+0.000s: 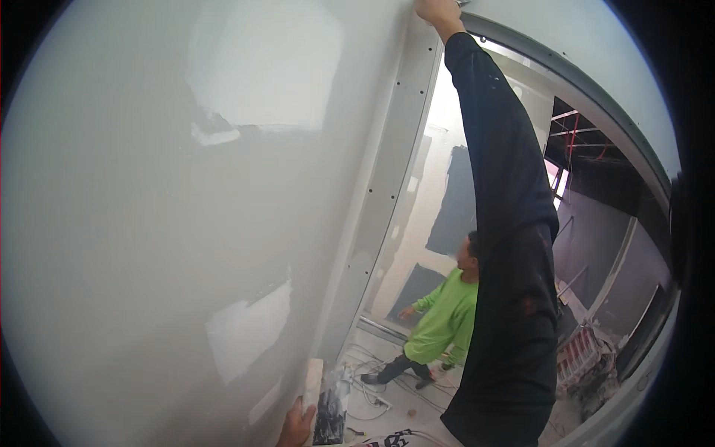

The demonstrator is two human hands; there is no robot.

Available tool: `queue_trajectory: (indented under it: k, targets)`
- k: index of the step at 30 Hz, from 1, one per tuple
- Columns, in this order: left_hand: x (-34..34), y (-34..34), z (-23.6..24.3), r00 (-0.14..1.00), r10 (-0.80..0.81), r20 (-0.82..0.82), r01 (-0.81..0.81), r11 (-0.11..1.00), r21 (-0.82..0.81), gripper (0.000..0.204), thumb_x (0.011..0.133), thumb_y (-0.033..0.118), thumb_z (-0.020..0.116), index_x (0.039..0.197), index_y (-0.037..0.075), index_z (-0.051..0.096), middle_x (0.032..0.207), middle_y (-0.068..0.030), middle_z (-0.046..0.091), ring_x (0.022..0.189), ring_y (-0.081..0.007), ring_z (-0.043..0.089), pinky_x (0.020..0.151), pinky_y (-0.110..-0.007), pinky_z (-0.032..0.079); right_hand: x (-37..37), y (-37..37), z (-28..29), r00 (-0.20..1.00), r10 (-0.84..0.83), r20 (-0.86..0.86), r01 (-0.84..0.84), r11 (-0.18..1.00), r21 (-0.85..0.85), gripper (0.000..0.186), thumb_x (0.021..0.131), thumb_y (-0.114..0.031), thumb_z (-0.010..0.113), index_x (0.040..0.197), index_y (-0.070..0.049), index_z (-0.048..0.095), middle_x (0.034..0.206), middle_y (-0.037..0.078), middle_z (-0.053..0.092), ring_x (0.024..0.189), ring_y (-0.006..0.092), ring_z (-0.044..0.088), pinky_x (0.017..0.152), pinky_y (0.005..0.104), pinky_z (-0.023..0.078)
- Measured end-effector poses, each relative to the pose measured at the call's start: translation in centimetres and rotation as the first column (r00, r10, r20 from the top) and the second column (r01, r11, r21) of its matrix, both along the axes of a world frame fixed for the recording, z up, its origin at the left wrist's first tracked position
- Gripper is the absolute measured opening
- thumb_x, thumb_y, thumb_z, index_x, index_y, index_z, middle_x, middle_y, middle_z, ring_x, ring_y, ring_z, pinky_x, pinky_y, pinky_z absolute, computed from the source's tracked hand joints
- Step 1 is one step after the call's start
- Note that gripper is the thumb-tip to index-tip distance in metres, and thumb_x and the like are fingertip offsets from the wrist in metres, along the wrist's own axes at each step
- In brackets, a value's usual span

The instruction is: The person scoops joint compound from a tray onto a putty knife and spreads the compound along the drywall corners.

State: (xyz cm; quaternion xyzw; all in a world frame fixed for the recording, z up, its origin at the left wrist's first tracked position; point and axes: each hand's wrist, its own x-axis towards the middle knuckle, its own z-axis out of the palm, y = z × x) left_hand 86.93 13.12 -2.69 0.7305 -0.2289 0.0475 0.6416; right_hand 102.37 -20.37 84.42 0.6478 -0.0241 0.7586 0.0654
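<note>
My right arm, in a black sleeve, reaches up across the view. At its end my right hand [441,10] is closed by the upper corner of the metal door frame [387,160]. A sliver of a metallic tool shows beside it; its kind is cut off at the picture's edge. Low down, my left hand [297,425] grips a broad flat plastering blade [332,410] with a pale, thick edge and a dark face smeared with white compound. This blade stands upright close to the grey wall [149,246], near the frame's lower part.
White filler patches [253,328] mark the wall on the left. Beyond the doorway a person in a bright green top [443,316] walks on a floor strewn with cables [380,401]. Red-and-white stacked material [581,350] lies at the right, near leaning boards.
</note>
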Motion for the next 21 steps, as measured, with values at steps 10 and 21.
queue_trajectory:
  k: [10, 21]
  targets:
    - [0.1, -1.3, -0.8, 0.992, -0.122, 0.032, 0.124, 0.990, -0.062, 0.031, 0.106, 0.019, 0.054, 0.128, -0.003, 0.058, 0.108, -0.0194, 0.071, 0.102, -0.0263, 0.068, 0.092, -0.038, 0.051, -2.5, 1.9, -11.0, 0.994, -0.057, -0.098, 0.062, 0.997, 0.052, 0.031, 0.085, -0.005, 0.060, 0.113, 0.003, 0.070, 0.132, 0.031, 0.060, 0.105, 0.0509, 0.067, 0.091, 0.0555, 0.056]
    - [-0.3, -1.7, 0.5, 0.990, -0.142, 0.009, 0.143, 0.990, -0.011, 0.031, 0.106, 0.020, 0.057, 0.125, -0.004, 0.058, 0.099, -0.0204, 0.071, 0.093, -0.0267, 0.069, 0.085, -0.039, 0.052, 0.5, 3.6, -22.1, 0.994, -0.072, -0.081, 0.078, 0.994, 0.074, 0.055, 0.084, -0.012, 0.066, 0.136, 0.004, 0.057, 0.152, 0.025, 0.043, 0.100, 0.0556, 0.067, 0.079, 0.0549, 0.061]
